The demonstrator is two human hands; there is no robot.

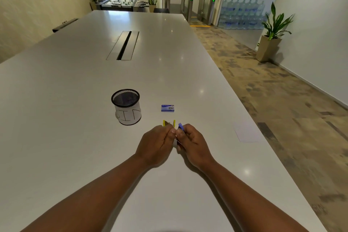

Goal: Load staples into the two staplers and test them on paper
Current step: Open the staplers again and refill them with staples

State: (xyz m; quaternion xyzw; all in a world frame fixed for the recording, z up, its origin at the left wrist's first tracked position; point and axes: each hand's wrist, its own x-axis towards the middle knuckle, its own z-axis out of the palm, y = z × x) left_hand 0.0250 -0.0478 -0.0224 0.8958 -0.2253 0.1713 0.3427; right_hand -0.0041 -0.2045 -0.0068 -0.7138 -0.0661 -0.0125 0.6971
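Gripping yellow stapler (169,123) left hand (156,142), blue stapler (181,126) right hand (192,142).

Bright even light, ceiling-lamp glints on table (75,100), wide-angle edge distortion.

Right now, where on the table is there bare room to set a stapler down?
Bare table lies left of the mesh cup, and between the staple box and the paper sheet at the right edge. It is crowded where the left hand and right hand meet, holding the yellow stapler and blue stapler.
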